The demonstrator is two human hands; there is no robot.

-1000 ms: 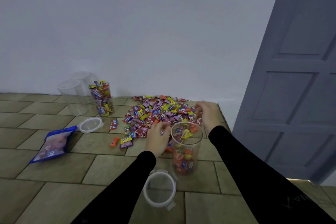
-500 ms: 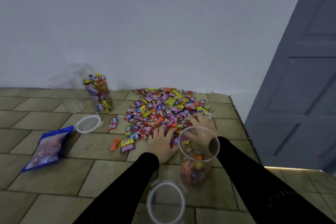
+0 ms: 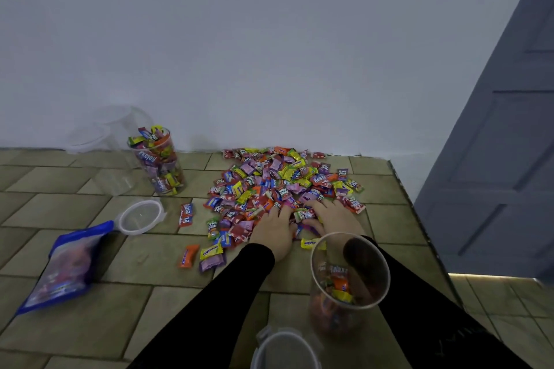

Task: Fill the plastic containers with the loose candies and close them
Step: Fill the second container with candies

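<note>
A heap of loose wrapped candies (image 3: 278,180) lies on the tiled surface near the wall. My left hand (image 3: 274,231) and my right hand (image 3: 332,217) both rest flat, palms down, on the heap's near edge, side by side with fingers spread. A clear plastic container (image 3: 347,284) stands open just in front of my right wrist, partly filled with candies. Its lid (image 3: 284,349) lies at the bottom edge. A second container (image 3: 159,162), heaped full of candies and uncovered, stands to the left by the wall, with its lid (image 3: 140,216) lying in front of it.
Two empty clear containers (image 3: 99,141) stand at the wall behind the full one. A blue candy bag (image 3: 66,263) lies flat on the left. A few stray candies (image 3: 198,253) sit apart from the heap. The surface ends at the right beside a grey door (image 3: 494,159).
The camera has tilted down and moved nearer. Both hands went from reaching over the heap to lying flat together on its near edge; the right hand drew back toward the container.
</note>
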